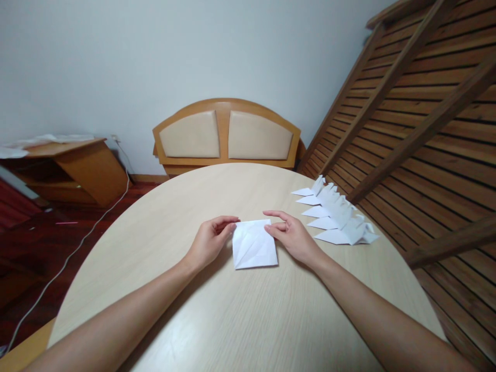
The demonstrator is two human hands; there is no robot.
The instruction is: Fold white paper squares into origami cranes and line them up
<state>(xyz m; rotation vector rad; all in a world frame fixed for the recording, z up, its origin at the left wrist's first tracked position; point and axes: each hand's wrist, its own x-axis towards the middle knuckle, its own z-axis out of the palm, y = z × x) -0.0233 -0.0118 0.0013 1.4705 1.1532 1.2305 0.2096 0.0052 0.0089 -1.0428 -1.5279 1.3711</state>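
A small folded square of white paper (256, 245) with diagonal creases lies over the middle of the round table, between my hands. My left hand (211, 238) pinches its upper left corner between thumb and fingers. On the other side, my right hand (292, 236) has its thumb on the upper right edge of the paper, with the index finger stretched out above the corner. Whether its fingers grip the paper from behind is hard to see.
Several folded white paper figures (335, 214) stand in a row at the table's right side. The round table (163, 320) fills the front. Behind it is a padded headboard (225, 134); wooden slats (426, 113) rise at right, a desk (89, 170) stands at left.
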